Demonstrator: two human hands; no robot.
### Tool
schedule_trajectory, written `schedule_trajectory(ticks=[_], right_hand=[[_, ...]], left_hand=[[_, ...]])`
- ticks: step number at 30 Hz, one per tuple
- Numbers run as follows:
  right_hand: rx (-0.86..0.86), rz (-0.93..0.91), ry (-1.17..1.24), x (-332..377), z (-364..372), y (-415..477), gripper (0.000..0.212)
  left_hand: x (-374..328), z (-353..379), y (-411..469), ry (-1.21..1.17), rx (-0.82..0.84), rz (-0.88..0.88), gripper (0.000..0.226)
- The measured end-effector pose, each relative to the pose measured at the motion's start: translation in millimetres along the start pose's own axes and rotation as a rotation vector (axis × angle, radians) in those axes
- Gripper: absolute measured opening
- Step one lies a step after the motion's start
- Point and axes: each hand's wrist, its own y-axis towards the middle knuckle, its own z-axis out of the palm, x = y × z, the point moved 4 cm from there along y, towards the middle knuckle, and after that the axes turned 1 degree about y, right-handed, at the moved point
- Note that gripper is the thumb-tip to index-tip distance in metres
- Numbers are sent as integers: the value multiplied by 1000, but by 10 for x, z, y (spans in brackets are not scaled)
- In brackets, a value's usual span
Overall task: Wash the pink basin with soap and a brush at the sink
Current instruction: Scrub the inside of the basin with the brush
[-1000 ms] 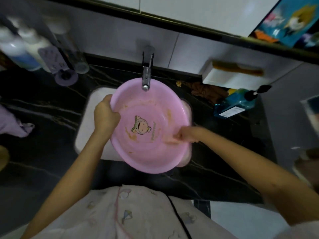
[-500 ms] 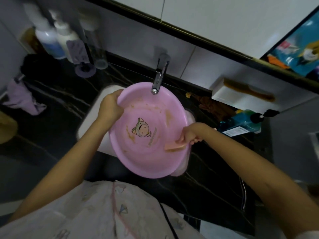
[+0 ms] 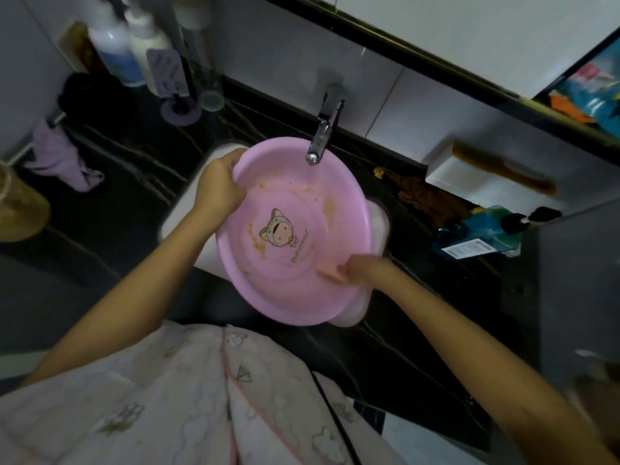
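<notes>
- Far left: white plastic bottles (image 3: 114,52) stand by the wall on the black veined tabletop (image 3: 117,182).
- Left hand (image 3: 219,182): fingers curled over the far-left rim of the round pink plastic basin (image 3: 285,303), holding it tilted over the white sink (image 3: 188,209), with its far edge under the chrome tap (image 3: 320,142).
- Basin floor: cartoon print at centre, with orange-brown smears left of it and up the far-right wall.
- Right hand (image 3: 365,268): fingers clamped on a peach soap bar (image 3: 330,271) pressed to the near-right inner wall.
- Judgement: soaping, early on. The smears lie up and left of the soap, so the right hand should sweep that way while the left steadies.
- Right: brown long-handled thing (image 3: 503,169) on a white box, well apart from the basin, long axis running left to right. The right hand is nearer. Cannot tell if it is the brush.
</notes>
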Motion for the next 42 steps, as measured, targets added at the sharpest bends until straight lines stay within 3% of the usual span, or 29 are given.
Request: schedule_trajectory(ticks=[2,6,7,9,12,13,15,19,21,23,24,25,28,29,32,34,37,38,40,42], right_hand=[[159,-179,186,296,304,-171,46],[189,-316,586,654,465,-432,39],[197,-321,581,591,441,-395,38],[170,-242,354,317,311,-299,37],[-201,113,-75,-320,-35,-96,44],[-300,139,-189,-423,-79,-62,42],[-282,42,-50,-433,19,-56,44],[158,-246,402,-115,474,-392,37],[-8,-164,438,-241,426,-295,40],[-322,49,272,-495,322,-182,50],[-363,61,238,-490,349,-171,50],[-321,-8,259,-408,432,-158,48],[25,-286,471,-41,728,-338,40],[-3,-279,472,-87,711,-339,40],[-427,33,129,-514,480,-241,40],[-388,-26,199,-471,514,-282,43],[-44,-297,407,-124,765,-416,44],[-70,-299,380,-137,732,-399,45],[-321,-110,160,-364,559,-261,47],[-427,7,23,-443,537,-219,46]], left_hand=[[-10,-6,-15,-14,-15,-2,61],[-7,2,-20,-20,-29,3,60],[2,-5,-23,-27,-27,3,60],[27,-25,-21,-34,-27,3,61],[55,-50,-18,-35,-28,13,63],[56,-51,-10,-36,-24,23,63],[70,-50,5,-38,-37,20,62],[77,-43,0,-31,-54,8,61],[79,-43,1,-30,-51,2,61],[75,-45,6,-28,-46,-6,62],[68,-45,9,-32,-47,-5,62],[64,-45,15,-34,-47,-3,62],[70,-60,4,-32,-57,-14,62],[71,-64,-2,-32,-57,-12,62],[29,-73,-30,-35,-52,6,59],[-1,-87,-42,-30,-57,2,59],[-26,-109,-48,-25,-59,-1,60],[-22,-112,-50,-25,-61,-9,60],[-20,-100,-52,-22,-49,-16,60],[-24,-103,-54,-24,-46,-20,60]])
